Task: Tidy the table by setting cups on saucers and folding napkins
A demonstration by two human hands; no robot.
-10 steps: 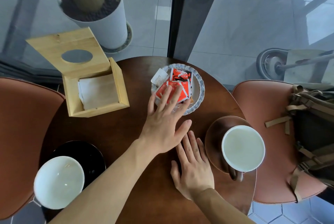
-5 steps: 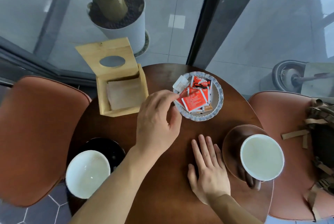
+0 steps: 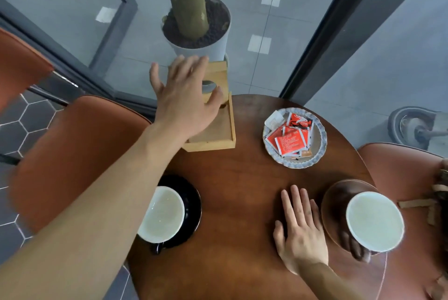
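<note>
I see my left hand [image 3: 186, 101] reaching out over the wooden napkin box [image 3: 213, 130] at the far left of the round tabletop [image 3: 242, 178], fingers spread and holding nothing, its fingertips against the raised lid with the oval hole. The hand covers most of the box, so I cannot tell whether a napkin lies inside. My right hand [image 3: 300, 229] lies flat on the wood with the fingers pressed together, just beside the brown saucer [image 3: 337, 193]. On that saucer stands a white-lined cup [image 3: 374, 221], set toward the saucer's near right edge. On the near left, a second cup [image 3: 162, 215] sits on a black saucer [image 3: 191, 200], partly hidden under my left forearm. Farther back on the right is a scalloped dish [image 3: 321, 139] holding red sachets [image 3: 291, 142].
</note>
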